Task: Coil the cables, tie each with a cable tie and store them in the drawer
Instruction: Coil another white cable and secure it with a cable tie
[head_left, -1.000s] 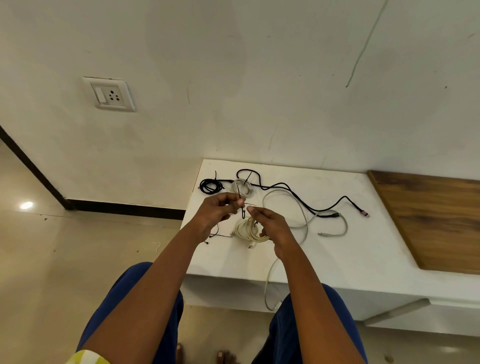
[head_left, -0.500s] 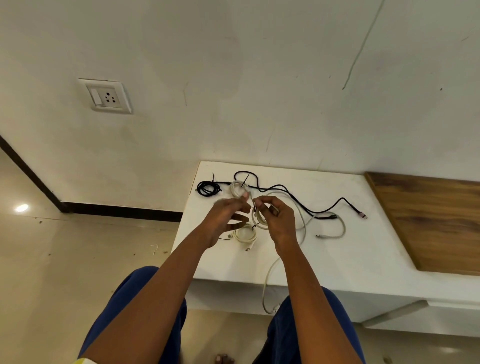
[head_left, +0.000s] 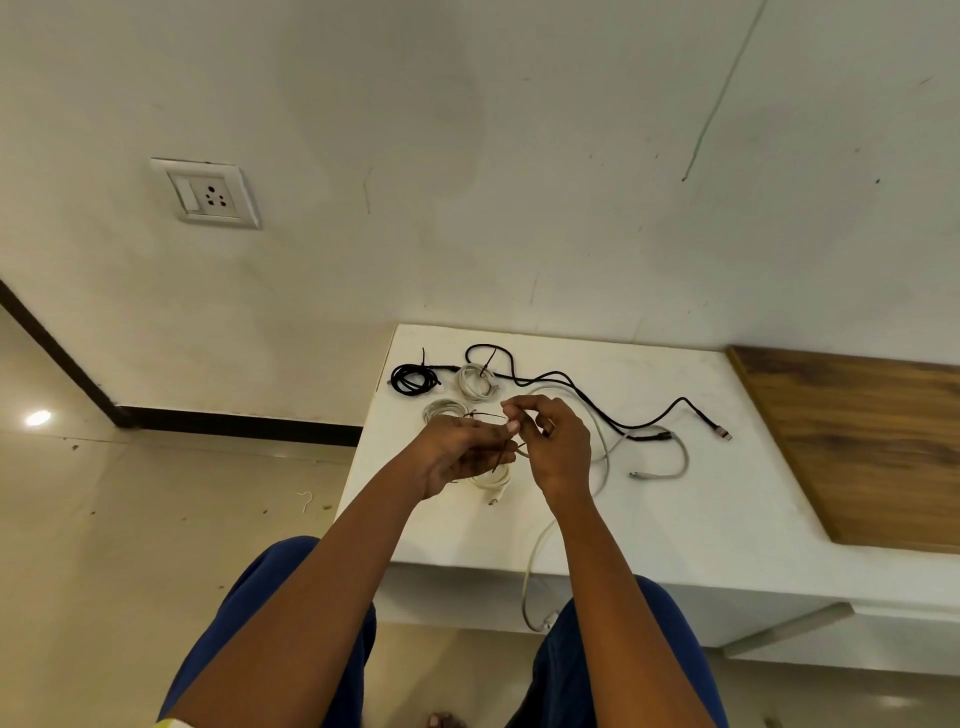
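cable tie: thin dark strip, pinched between both hands above the counter; long axis runs roughly 9 to 3 o'clock, a tail dropping toward 6.
white coil: bundle on the counter right under the hands, partly hidden by them; whether the tie already loops it, cannot tell.
left hand: fingers curled, thumb and forefinger pinching the tie's near end; sits at 9 o'clock of the tie.
right hand: fingertips pinching the other end, at 3 o'clock; both hands about equally near, almost touching.
next move, judged: thread the tie's tip through its head, so the two ends must line up.
finished coils: black one, white one, pale one, at 11 to 12 o'clock.
loose cables: black cable, white cable, toward 2 to 3 o'clock.
counter: white top.
drawer: not seen.
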